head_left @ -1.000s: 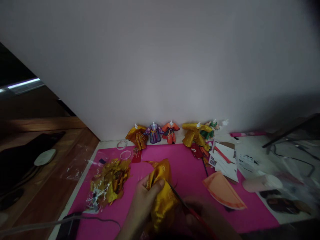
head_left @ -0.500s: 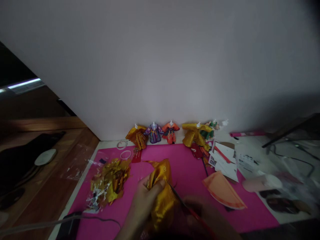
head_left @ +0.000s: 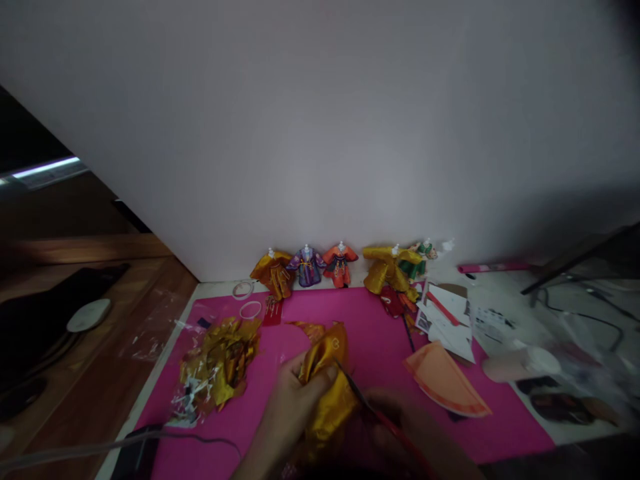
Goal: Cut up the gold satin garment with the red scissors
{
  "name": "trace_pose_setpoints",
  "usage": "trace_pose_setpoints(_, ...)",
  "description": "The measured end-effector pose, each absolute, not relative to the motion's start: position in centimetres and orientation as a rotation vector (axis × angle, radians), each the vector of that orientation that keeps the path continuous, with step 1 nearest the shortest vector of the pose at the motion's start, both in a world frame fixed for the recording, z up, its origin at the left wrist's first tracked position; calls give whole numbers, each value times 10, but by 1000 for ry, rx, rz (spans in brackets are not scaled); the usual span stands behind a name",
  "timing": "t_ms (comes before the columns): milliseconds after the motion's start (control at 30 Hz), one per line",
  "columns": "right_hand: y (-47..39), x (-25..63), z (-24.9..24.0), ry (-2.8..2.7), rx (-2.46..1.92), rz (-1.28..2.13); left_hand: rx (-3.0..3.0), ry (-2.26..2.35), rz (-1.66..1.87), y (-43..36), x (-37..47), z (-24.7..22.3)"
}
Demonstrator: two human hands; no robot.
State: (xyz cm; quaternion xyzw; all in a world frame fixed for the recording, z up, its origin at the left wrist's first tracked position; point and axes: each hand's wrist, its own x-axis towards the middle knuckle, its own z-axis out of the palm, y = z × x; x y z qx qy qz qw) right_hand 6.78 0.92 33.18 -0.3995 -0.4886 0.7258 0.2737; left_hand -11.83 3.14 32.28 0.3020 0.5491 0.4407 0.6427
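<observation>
Gold satin cloth [head_left: 333, 407] is bunched up in the lower middle, above the pink mat [head_left: 373, 320]. My left hand [head_left: 295, 400] is closed on it, the thumb pressed over a fold. In my right hand [head_left: 400, 420], dim and partly in shadow, is what looks like a pair of red-handled scissors [head_left: 359, 395]. Their dark, narrow blades point up and left and meet the cloth's right side, just beyond my left thumb. Whether the blades are apart is too blurred to see.
Small dressed doll figures [head_left: 307, 267] line the wall. Gold fabric scraps [head_left: 225, 363] and clear plastic lie left. To the right are an orange fan-shaped piece [head_left: 447, 380], white papers [head_left: 450, 320] and a pale bottle [head_left: 523, 363]. A cable [head_left: 190, 437] crosses the lower left.
The upper part of the gold cloth has shifted slightly right and down, and its fold has turned. Both hands keep their holds, with the blades still against the cloth.
</observation>
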Motion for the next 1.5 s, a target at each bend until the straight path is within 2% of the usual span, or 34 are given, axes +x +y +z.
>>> trace_pose_setpoints(1000, 12, 66, 337, -1394, -1030, 1949, 629, 1244, 1022, 32, -118, 331)
trace_pose_setpoints(1200, 10, 67, 337, -1567, -1126, 1805, 614, 1225, 1031, 33, -117, 332)
trace_pose_setpoints(1500, 9, 69, 329, -1601, -1126, 1777, 691, 1268, 1021, 31, -121, 325)
